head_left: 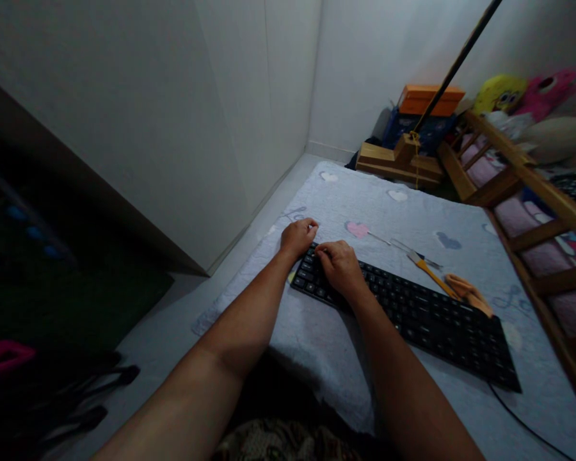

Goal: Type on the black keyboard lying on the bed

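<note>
A black keyboard [427, 307] lies at a slant on a pale blue cloth with heart prints [312, 358], its cable leaving from the right end. My left hand [298, 237] rests at the keyboard's far left corner, fingers curled and thumb close to the fingertips. Over the left keys is my right hand [342, 266], its fingers pinched together near the far edge. Whatever either hand may hold is too small or hidden to make out. Behind the keyboard lie a brush with a yellow handle [434, 275], a thin metal tool [403, 246] and a folded orange-brown cloth [468, 293].
A white panel [211, 128] rises at the left. Beyond the cloth stands a wooden base [398, 160] with a dark slanted pole [461, 57], near an orange box [429, 100]. A wooden rail [532, 173] borders the right side, with plush toys [502, 93] behind it.
</note>
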`<state>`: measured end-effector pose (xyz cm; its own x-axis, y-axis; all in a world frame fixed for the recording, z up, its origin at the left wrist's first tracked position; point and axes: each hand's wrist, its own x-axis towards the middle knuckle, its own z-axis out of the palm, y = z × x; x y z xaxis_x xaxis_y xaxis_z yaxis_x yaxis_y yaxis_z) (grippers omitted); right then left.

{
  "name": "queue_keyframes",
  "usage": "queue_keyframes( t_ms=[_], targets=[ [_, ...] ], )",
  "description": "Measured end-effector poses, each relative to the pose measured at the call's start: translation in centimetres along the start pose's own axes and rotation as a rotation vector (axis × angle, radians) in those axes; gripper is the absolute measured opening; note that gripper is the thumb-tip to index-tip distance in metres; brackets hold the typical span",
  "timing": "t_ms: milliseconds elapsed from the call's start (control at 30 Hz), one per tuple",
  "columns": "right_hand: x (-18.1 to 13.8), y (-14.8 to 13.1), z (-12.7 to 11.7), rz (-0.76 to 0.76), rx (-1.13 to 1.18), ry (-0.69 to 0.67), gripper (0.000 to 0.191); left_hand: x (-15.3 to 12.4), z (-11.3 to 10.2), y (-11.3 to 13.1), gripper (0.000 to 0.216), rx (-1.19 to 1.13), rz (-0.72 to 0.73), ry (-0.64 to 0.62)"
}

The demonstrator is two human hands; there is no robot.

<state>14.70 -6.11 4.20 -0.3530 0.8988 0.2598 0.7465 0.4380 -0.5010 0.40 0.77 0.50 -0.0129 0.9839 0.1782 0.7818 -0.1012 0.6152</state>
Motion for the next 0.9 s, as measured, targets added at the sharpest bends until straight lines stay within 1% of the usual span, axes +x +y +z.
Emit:
queue_keyframes(
  t_ms=[133,400,533,900],
  targets=[
    [-0.05,-0.08,0.05,0.002,0.012,-0.005,0.019,-0.04,-0.1,0.05,0.027,0.0,-0.002,0.003],
    [0.43,0.54,0.37,0.035,-0.008,0.042,0.021,-0.17,-0.41,0.4,0.027,0.008,-0.013,-0.013],
    [0.49,0.69,0.37,0.046,0.001,0.035,0.02,-0.18,-0.47,0.5,0.028,0.01,-0.019,-0.017],
    [0.22,0.78,0.33,0.043,0.008,0.051,0.02,-0.1,-0.3,0.2,0.028,-0.006,-0.004,-0.008]
  ],
)
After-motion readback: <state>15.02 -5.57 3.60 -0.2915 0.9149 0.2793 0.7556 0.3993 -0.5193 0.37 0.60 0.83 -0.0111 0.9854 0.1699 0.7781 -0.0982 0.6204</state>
